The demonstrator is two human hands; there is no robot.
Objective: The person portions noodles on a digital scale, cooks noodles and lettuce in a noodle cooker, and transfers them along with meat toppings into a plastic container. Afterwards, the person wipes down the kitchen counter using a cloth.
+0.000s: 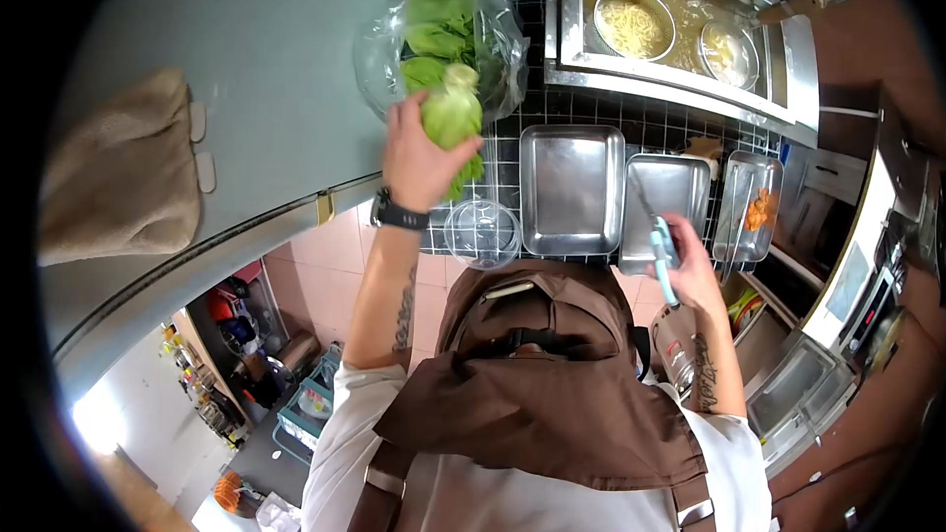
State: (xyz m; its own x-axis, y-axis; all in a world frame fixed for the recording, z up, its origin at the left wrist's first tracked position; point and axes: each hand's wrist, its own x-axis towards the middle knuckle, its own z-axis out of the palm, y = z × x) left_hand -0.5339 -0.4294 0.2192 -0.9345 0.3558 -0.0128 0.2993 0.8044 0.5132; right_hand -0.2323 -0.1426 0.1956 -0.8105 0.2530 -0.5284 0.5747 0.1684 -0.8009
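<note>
My left hand (424,153), with a dark watch on the wrist, is wrapped round a head of leafy greens (453,113), its pale stem end pointing up. More green leaves (439,28) lie in a clear plastic bag (379,49) just beyond it. My right hand (690,261) grips light blue-handled scissors (664,251), their blades over a metal tray (690,177). Left of that tray is a larger metal tray (572,187) with nothing in it. A clear round container (481,233) sits below the greens.
At the upper right a metal cooker (680,94) holds two baskets of noodles (631,25) in liquid. A tray with orange pieces (761,209) stands at the right. A beige cloth (128,177) lies on the grey counter (266,59) at the left.
</note>
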